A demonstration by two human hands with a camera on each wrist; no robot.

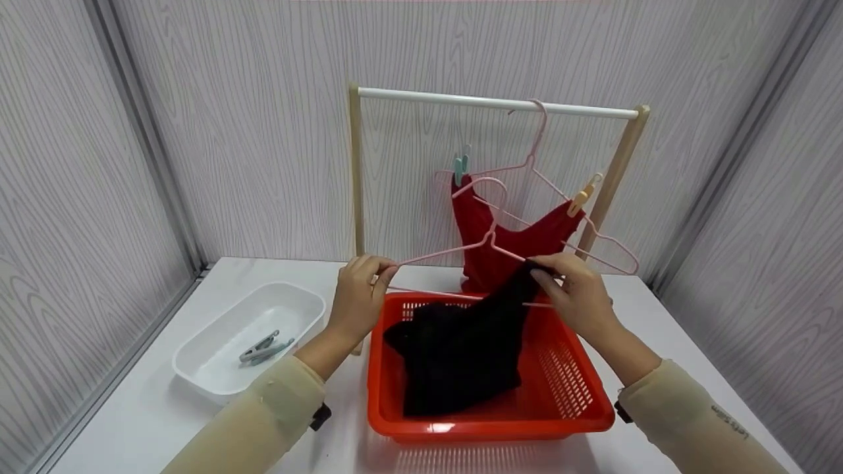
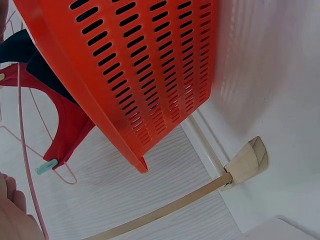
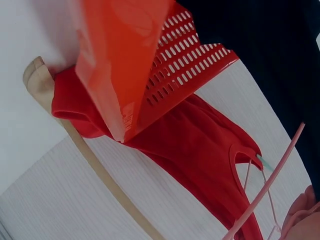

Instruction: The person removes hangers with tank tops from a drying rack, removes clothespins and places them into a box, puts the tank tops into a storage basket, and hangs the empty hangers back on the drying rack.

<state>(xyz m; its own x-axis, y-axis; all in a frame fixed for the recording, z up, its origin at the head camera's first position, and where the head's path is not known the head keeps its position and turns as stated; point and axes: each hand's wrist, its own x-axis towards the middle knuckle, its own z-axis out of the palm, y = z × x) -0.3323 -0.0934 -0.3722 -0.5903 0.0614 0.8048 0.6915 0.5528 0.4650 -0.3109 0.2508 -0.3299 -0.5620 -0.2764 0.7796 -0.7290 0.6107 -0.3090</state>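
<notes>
In the head view my left hand (image 1: pixel 359 289) pinches the left end of a pink clothes hanger (image 1: pixel 438 253), held upright over the basket. My right hand (image 1: pixel 579 293) pinches a gathered corner of a black garment (image 1: pixel 461 349) against the hanger's right arm. The rest of the garment hangs down into a red plastic basket (image 1: pixel 490 428), covering part of the hanger's lower bar. In the right wrist view the dark cloth (image 3: pixel 265 45) falls past the pink hanger (image 3: pixel 270 182). The left wrist view catches the left fingers (image 2: pixel 17 200) beside the hanger's bar.
Behind the basket stands a rack with a white bar (image 1: pixel 428 97). A red garment (image 1: pixel 469 220) hangs there on another pink hanger (image 1: pixel 537 141), held by a teal clothespin (image 1: pixel 460 171) and an orange one (image 1: pixel 581 199). Clothespins (image 1: pixel 263 349) lie in a white tub (image 1: pixel 197 385) at left.
</notes>
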